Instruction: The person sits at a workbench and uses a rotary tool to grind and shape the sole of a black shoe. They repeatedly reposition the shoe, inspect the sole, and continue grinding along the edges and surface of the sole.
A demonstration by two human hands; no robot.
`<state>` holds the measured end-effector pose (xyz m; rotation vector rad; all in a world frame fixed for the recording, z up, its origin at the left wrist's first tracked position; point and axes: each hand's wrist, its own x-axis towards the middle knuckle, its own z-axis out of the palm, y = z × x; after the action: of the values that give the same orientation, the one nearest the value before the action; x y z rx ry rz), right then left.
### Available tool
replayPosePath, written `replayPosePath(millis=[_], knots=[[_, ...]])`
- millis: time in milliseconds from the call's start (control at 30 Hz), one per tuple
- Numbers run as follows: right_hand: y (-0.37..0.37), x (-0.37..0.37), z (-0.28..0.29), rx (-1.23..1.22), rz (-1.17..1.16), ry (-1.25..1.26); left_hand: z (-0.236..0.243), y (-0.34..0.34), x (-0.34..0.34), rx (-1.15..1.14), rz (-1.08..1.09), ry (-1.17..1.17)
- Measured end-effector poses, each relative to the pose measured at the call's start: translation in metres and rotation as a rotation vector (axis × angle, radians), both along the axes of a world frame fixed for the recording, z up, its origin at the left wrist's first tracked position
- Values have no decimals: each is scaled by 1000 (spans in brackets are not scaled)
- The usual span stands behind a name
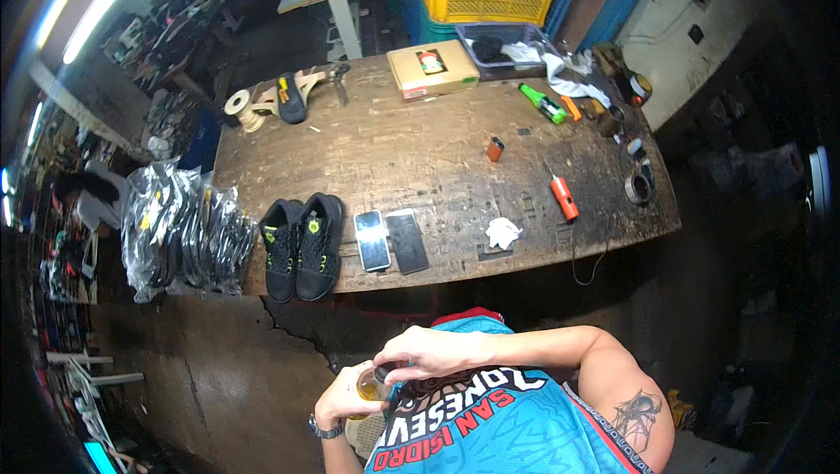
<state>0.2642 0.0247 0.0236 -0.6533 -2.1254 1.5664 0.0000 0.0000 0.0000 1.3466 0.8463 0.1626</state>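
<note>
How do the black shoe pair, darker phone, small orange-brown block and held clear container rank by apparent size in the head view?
1. Black shoe pair
2. Darker phone and clear container: unsure, container partly hidden
3. Orange-brown block

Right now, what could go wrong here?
The clear jar, in the left hand with the right hand at its top, is off the table; a slip might spill onto the shirt. The black shoes stand at the table's near edge, so a bump could knock them off.
</note>
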Motion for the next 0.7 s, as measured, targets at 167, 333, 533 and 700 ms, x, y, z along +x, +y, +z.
replayPosePath(millis=[167, 333, 533, 700], knots=[[-9, 10, 2, 203, -80, 211, -11, 19, 3, -133, -167, -22], [-16, 10, 18, 401, -33, 317, -13, 45, 1, -346, -464, -170], [-13, 28, 22, 398, -149, -59, 0, 70, 30, -237, -555, -94], [-13, 54, 5, 244, -611, -226, -1, 76, 87, 265, -460, 87]])
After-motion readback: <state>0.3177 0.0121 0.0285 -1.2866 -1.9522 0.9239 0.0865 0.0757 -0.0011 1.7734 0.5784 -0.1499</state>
